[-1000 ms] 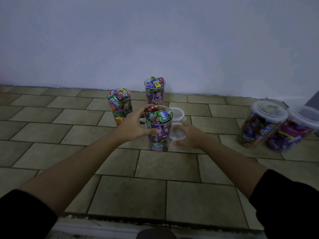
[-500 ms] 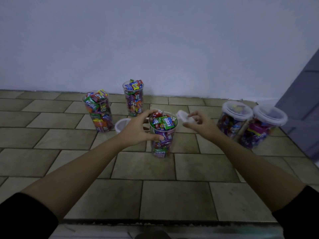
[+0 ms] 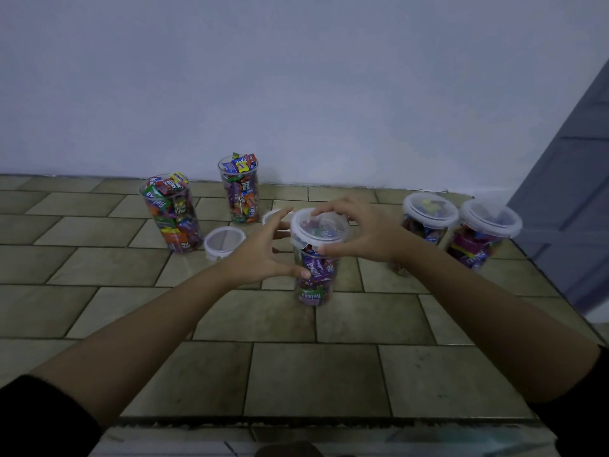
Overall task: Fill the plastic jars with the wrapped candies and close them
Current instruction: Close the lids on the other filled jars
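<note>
A smooth pale wall (image 3: 296, 77) meets a floor (image 3: 313, 374) of matt rectangular beige tiles. On the floor stand clear cylindrical plastic jars packed with glossy wrapped candies (image 3: 168, 189): the left open jar (image 3: 173, 222), the rear open jar (image 3: 240, 196), the near capped jar (image 3: 428, 222), the far capped jar (image 3: 484, 242), and the centre jar (image 3: 314, 285) closest to the person. The left hand (image 3: 260, 255) is spread, thumb touching the centre jar's wall. The right hand (image 3: 365, 230) curls over the round translucent lid (image 3: 318, 230) resting on that jar's mouth, pinching its rim, while the flat loose lid (image 3: 224, 240) and the hidden-edge lid (image 3: 272, 216) lie on the tiles beside the left hand.
</note>
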